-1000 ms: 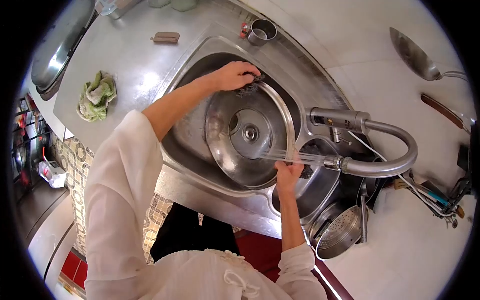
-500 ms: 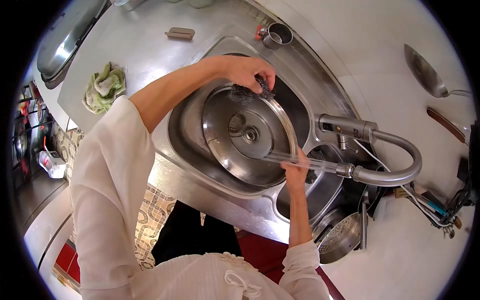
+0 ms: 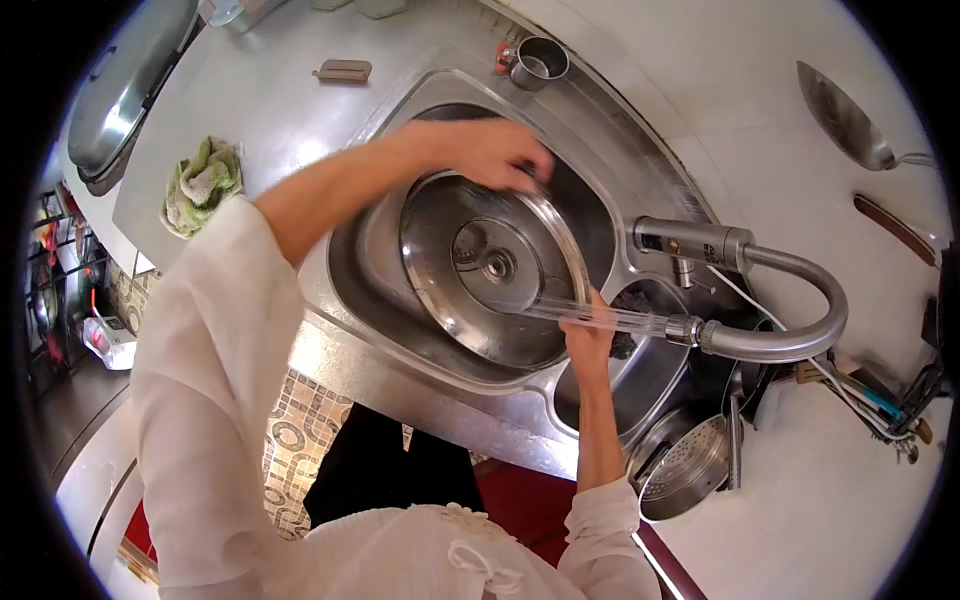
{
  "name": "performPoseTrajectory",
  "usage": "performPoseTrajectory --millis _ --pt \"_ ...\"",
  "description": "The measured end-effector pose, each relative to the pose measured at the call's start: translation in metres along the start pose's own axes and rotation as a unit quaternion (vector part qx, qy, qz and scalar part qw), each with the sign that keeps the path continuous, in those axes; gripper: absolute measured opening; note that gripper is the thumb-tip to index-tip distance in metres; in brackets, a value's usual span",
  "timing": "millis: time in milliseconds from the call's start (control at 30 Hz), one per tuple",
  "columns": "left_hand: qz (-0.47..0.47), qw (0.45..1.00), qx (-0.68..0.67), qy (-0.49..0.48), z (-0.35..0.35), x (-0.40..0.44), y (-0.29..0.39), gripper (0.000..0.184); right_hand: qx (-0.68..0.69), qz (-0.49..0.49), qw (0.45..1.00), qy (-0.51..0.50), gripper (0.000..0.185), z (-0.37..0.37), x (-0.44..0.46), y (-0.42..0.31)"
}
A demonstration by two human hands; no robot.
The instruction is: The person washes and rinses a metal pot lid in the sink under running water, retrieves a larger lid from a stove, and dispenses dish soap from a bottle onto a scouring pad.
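Note:
A large round steel pot lid (image 3: pixel 455 310) lies tilted in the big sink basin (image 3: pixel 350 270). My right hand (image 3: pixel 588 330) grips its right rim. At the far rim is my left hand (image 3: pixel 498 155), blurred, with fingers curled over the edge. The steel wool scrubber it held a moment earlier is now almost wholly hidden beneath the fingers. Water from the faucet (image 3: pixel 740 345) streams past my right hand onto the lid. A second dark scouring pad (image 3: pixel 625 335) sits in the small basin (image 3: pixel 635 385).
A steel mug (image 3: pixel 540 62) stands behind the sink. On the left counter are a green cloth (image 3: pixel 205 185) and a flat brown item (image 3: pixel 343 71). A perforated steel pan (image 3: pixel 690 470) is at the right, and a ladle (image 3: pixel 845 115) lies farther back.
My left hand has shifted slightly along the far rim, and its scrubber has gone from view beneath it. My right hand keeps its hold. The whole view has shifted slightly.

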State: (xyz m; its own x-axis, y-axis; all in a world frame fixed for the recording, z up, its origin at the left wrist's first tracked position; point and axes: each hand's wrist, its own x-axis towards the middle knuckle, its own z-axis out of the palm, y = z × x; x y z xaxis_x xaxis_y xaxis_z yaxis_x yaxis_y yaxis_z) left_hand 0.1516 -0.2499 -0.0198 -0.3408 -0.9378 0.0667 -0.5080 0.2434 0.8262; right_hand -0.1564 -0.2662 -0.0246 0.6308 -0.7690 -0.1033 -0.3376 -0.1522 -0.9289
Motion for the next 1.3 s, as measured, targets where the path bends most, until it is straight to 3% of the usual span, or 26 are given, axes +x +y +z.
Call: performPoseTrajectory --millis 67,133,200,233,267,333,400,433,567,633,667,733,800,867,933,967,1000,1033,1067,1100,1133,1200,1267,1300 --pt "-0.055 0.997 0.053 -0.013 -0.009 -0.025 -0.019 0.019 -0.08 -0.001 0.997 -0.019 0.035 -0.001 0.002 0.005" --pt "-0.094 0.994 0.048 0.037 -0.003 -0.036 -0.008 0.019 -0.038 -0.012 0.999 -0.026 0.033 0.0 0.008 0.008" --pt "0.005 0.998 0.053 0.036 0.011 -0.01 0.012 0.018 -0.009 -0.022 0.999 -0.036 0.031 0.002 0.012 0.004" --pt "0.064 0.997 0.029 0.013 0.021 0.011 0.029 0.017 -0.087 -0.033 0.994 -0.05 0.034 0.004 0.016 -0.003" --pt "0.068 0.995 0.07 -0.019 0.04 0.029 0.05 0.017 -0.165 -0.044 0.983 -0.064 0.038 0.003 0.018 -0.009" --pt "0.069 0.99 0.114 -0.042 0.054 0.041 0.062 0.017 -0.165 -0.052 0.981 -0.086 0.03 -0.005 0.021 0.015" --pt "0.054 0.997 0.052 -0.028 0.056 0.037 0.056 0.018 -0.12 0.0 0.991 -0.064 0.021 -0.001 0.014 0.01" --pt "0.075 0.996 0.047 0.013 0.051 0.03 0.045 0.018 -0.096 -0.01 0.995 -0.006 0.014 0.009 0.008 0.009" --pt "-0.033 0.996 -0.039 0.071 0.008 -0.009 0.011 0.02 -0.124 0.05 0.99 -0.038 0.012 0.032 -0.033 0.065" --pt "-0.056 0.996 -0.034 0.058 0.0 -0.011 0.001 0.021 -0.011 0.152 0.986 0.064 0.02 0.048 -0.036 0.065" --pt "-0.068 0.996 -0.037 0.044 -0.002 -0.011 -0.001 0.021 -0.005 0.155 0.986 0.062 0.02 0.05 -0.037 0.06" --pt "-0.11 0.993 -0.031 0.008 -0.014 -0.005 0.01 0.024 -0.141 0.051 0.981 0.123 0.027 0.034 -0.031 0.048" --pt "-0.051 0.996 -0.008 -0.079 -0.008 0.008 0.029 0.026 -0.143 0.056 0.98 0.128 0.033 0.015 -0.03 0.051" --pt "0.008 0.997 0.045 -0.067 0.016 0.029 0.043 0.027 -0.235 0.028 0.968 0.084 0.018 0.008 -0.029 0.053" --pt "0.032 0.986 0.099 -0.129 0.051 0.053 0.084 0.026 -0.26 0.05 0.963 0.051 0.019 0.018 -0.016 0.023" --pt "0.028 0.972 0.149 -0.177 0.065 0.06 0.1 0.026 -0.208 -0.07 0.968 0.123 0.02 0.023 -0.009 0.028" --pt "0.024 0.973 0.152 -0.173 0.066 0.058 0.101 0.026 -0.149 -0.188 0.952 0.19 0.021 0.027 -0.005 0.028" --pt "0.0 0.981 0.136 -0.137 0.067 0.054 0.101 0.026 -0.059 -0.108 0.979 0.165 0.023 0.027 -0.008 0.026" --pt "-0.023 0.987 0.121 -0.103 0.069 0.052 0.099 0.026 -0.055 -0.113 0.979 0.161 0.023 0.02 -0.007 0.03" --pt "0.03 0.995 0.096 -0.006 0.07 0.05 0.064 0.025 -0.098 -0.035 0.988 0.115 0.025 0.009 -0.005 0.038" --pt "-0.019 0.995 0.048 0.085 0.053 0.033 0.046 0.021 -0.144 0.05 0.986 0.071 0.027 0.0 -0.009 0.042" --pt "-0.101 0.974 0.061 0.194 0.024 -0.002 -0.001 0.021 -0.131 0.012 0.985 0.114 0.029 -0.009 -0.001 0.038" --pt "-0.185 0.96 0.056 0.201 0.01 -0.049 -0.015 0.029 -0.237 -0.147 0.945 0.169 0.031 -0.019 0.007 0.049" --pt "-0.214 0.961 0.049 0.167 0.01 -0.068 -0.016 0.037 -0.145 0.034 0.986 0.076 0.031 -0.027 0.009 0.032"
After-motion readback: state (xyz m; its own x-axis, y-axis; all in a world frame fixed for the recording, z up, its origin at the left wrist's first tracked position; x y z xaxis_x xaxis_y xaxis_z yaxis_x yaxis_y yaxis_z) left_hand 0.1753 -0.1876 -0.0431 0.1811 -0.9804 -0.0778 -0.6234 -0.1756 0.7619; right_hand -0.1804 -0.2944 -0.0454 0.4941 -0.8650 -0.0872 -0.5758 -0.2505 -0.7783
